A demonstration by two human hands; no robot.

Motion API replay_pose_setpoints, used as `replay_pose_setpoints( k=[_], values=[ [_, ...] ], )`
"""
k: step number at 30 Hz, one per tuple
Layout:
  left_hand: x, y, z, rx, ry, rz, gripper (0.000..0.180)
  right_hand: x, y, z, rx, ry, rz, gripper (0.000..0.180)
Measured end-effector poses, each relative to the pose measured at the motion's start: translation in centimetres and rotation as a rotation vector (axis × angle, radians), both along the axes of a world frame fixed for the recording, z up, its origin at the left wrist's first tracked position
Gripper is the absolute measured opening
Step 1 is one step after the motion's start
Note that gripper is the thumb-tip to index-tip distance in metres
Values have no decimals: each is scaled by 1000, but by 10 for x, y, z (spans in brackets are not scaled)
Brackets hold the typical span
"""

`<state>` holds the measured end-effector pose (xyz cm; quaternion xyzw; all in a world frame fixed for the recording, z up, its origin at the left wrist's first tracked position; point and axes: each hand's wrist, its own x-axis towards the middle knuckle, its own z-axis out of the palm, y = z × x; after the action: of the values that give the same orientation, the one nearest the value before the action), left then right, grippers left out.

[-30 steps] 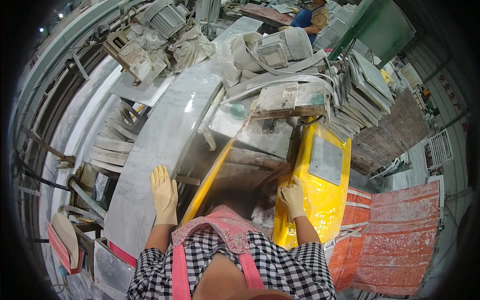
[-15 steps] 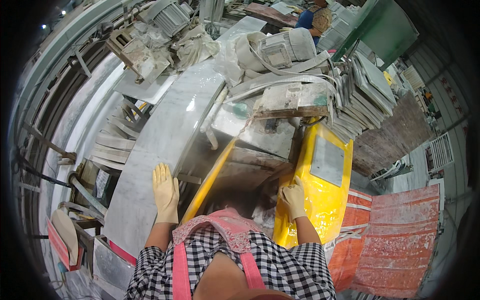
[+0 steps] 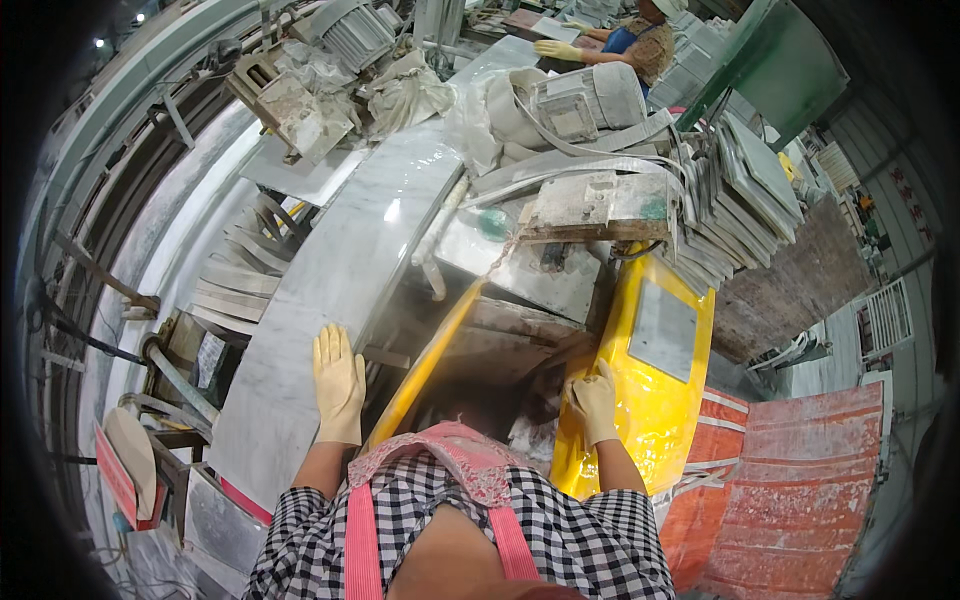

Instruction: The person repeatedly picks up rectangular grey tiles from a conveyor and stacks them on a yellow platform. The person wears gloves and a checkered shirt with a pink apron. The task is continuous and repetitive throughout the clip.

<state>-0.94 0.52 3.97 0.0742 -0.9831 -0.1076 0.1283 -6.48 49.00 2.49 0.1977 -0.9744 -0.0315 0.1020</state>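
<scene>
In the head view, the left hand [image 3: 340, 390] is lying flat on the grey slab [image 3: 318, 280], fingers [image 3: 333, 345] stretching open. The right hand [image 3: 594, 403] is touching the yellow cover [image 3: 645, 425]; whether its fingers are gripping, I cannot tell.

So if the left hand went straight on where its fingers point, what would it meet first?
The left hand would likely slide along the grey slab it seems to rest on; beyond the slab's edge, a pale panel seems next, though depth is unclear.

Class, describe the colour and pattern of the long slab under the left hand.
The slab is grey with faint darker streaks, best seen in the head view.
</scene>
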Motion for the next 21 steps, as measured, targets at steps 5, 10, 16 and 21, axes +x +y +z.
replay_pose_setpoints(
  k=[5, 10, 16, 21],
  values=[
    [-3, 0, 0, 15, -19, 10, 59, -5, 6, -7, 46, 5, 28, 29],
    [2, -3, -3, 46, 67, -11, 57, -3, 7, -15, 56, -82, -53, 32],
    [32, -103, 26, 174, 63, 55, 72, -9, 7, -11, 172, -72, 34, 29],
    [98, -214, 39, 384, -413, 423, 89, -3, 13, -13, 17, -19, 59, 28]
  ],
)
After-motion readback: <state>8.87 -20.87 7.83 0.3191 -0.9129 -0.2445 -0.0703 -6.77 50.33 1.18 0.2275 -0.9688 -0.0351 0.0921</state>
